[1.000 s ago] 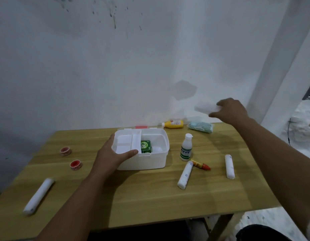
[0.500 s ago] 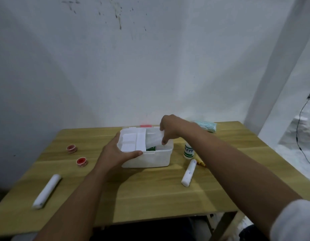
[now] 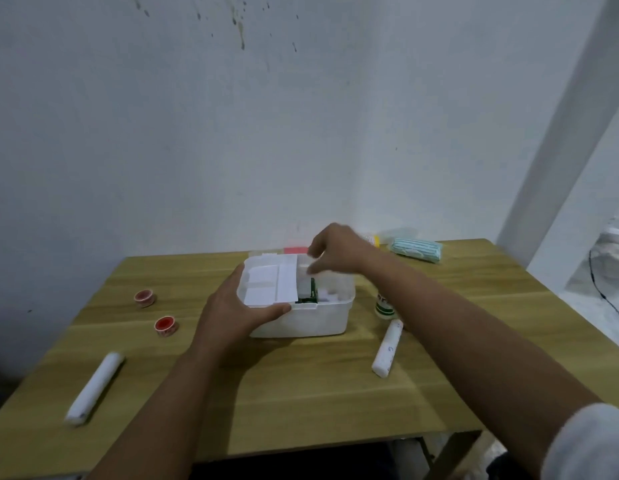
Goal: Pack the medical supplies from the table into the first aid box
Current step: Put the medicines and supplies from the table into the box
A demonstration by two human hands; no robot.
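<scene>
Steadying the first aid box (image 3: 301, 318) at mid-counter (image 3: 301, 393) with the left hand (image 3: 232, 315) clasped on its near-left corner, the open, empty right hand (image 3: 336, 251) above it should clear the rim before fetching the nearest bandage roll (image 3: 387, 348).

wooden table (image 3: 301, 403) | white stained wall (image 3: 232, 133) | black cable (image 3: 602, 292) far right

I see the left hand (image 3: 232, 313) gripping the near left corner of the white box (image 3: 311, 318) on the table (image 3: 301, 393), while the right hand (image 3: 339, 249) hovers empty, fingers spread, over its far side; two red tape rolls (image 3: 166, 325) lie left
</scene>
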